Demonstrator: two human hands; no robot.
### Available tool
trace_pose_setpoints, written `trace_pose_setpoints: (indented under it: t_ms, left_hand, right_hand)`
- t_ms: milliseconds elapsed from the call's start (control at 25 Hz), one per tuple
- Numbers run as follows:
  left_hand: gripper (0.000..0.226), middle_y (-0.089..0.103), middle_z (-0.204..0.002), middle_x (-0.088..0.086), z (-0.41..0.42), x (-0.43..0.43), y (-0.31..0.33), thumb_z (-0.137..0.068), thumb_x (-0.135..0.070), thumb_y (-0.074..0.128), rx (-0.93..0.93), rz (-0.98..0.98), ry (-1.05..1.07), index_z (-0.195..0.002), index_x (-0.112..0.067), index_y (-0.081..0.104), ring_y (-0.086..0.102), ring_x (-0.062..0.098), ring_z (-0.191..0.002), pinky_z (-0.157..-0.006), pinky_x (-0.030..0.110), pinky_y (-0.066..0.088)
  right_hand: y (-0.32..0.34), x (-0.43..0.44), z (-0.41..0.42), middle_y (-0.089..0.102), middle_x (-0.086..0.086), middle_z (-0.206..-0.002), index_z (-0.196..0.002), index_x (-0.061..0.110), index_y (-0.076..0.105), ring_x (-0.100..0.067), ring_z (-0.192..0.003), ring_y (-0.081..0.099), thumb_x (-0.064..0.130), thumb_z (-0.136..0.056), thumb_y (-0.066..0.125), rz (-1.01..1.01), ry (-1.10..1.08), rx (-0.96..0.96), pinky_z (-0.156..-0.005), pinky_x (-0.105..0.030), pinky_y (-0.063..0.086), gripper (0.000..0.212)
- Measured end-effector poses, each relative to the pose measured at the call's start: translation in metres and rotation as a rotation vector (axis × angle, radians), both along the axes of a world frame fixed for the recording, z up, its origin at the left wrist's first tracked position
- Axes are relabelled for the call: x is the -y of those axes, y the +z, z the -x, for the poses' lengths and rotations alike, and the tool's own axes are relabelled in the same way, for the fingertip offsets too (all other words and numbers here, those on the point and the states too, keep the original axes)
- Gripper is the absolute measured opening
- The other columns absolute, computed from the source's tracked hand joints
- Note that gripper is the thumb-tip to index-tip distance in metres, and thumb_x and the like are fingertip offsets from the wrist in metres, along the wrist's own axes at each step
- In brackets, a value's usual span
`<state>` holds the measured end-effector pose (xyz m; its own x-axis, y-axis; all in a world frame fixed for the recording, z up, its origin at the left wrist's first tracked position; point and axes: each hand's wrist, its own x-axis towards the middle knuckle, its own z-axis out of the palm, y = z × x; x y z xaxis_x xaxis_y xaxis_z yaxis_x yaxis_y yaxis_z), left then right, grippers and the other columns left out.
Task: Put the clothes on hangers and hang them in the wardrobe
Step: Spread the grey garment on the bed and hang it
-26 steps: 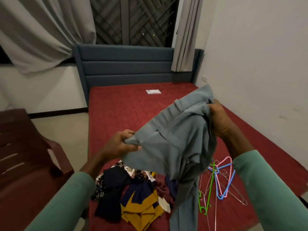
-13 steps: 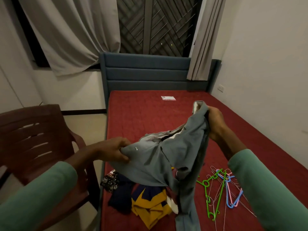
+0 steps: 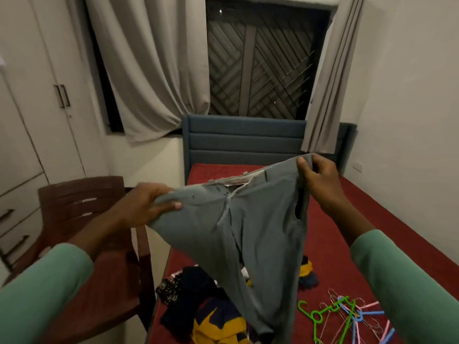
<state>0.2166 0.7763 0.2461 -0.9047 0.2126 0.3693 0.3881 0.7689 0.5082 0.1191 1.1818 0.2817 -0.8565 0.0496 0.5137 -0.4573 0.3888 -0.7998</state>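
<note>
Red bed [image 3: 372,207] near white wardrobe [image 3: 57,120]; left fingers [image 3: 171,206] and right fingers [image 3: 301,163] pinch grey trousers [image 3: 248,232].

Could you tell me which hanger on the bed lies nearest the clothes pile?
The green hanger, leftmost in the tangle; the blue hangers and pink hangers lie further right.

One pair of grey trousers [image 3: 248,232] is hanging from two hands: left hand [image 3: 146,207], right hand [image 3: 320,180]. One clothes heap [image 3: 211,314] is lying at the near edge of the bed [image 3: 372,219]. Tangling hangers [image 3: 347,316]: too knotted for counting.
</note>
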Motion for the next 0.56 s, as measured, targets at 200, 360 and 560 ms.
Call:
trace_pose_setpoints:
  t_ms: [200, 360, 560]
  left_hand:
    - [0.03, 0.073, -0.094, -0.004, -0.033, -0.063, 0.155, -0.094, -0.049, 0.063, -0.726, 0.272, 0.046, -0.108, -0.026, 0.075, 0.066, 0.012, -0.079, -0.068, 0.033, 0.053]
    - [0.05, 0.071, -0.085, -0.004, -0.058, -0.107, 0.247, -0.087, -0.073, 0.059, -0.564, 0.446, 0.099, -0.098, -0.026, 0.071, 0.063, 0.008, -0.068, -0.064, 0.035, 0.054]
    - [0.014, 0.073, -0.084, 0.012, -0.093, -0.122, 0.295, -0.086, -0.024, 0.077, -0.092, -0.001, -0.127, -0.081, -0.013, 0.07, 0.072, 0.029, -0.076, -0.066, 0.04, 0.059]
  right_hand:
    - [0.088, -0.043, -0.016, 0.064, -0.001, -0.093, -0.103, 0.009, 0.063, -0.01, -0.082, 0.059, 0.032, -0.11, 0.041, 0.328, -0.068, -0.167, -0.077, -0.03, 0.05, 0.033]
    - [0.153, -0.08, -0.026, 0.06, 0.003, -0.097, -0.107, 0.015, 0.06, -0.013, -0.092, 0.058, 0.027, -0.11, 0.04, 0.055, -0.096, -0.24, -0.078, -0.029, 0.046, 0.023]
    - [0.199, -0.161, -0.063, 0.071, 0.0, -0.124, -0.127, 0.016, 0.068, -0.019, -0.112, 0.068, 0.016, -0.105, 0.048, 0.104, 0.505, 0.048, -0.09, -0.031, 0.057, 0.029]
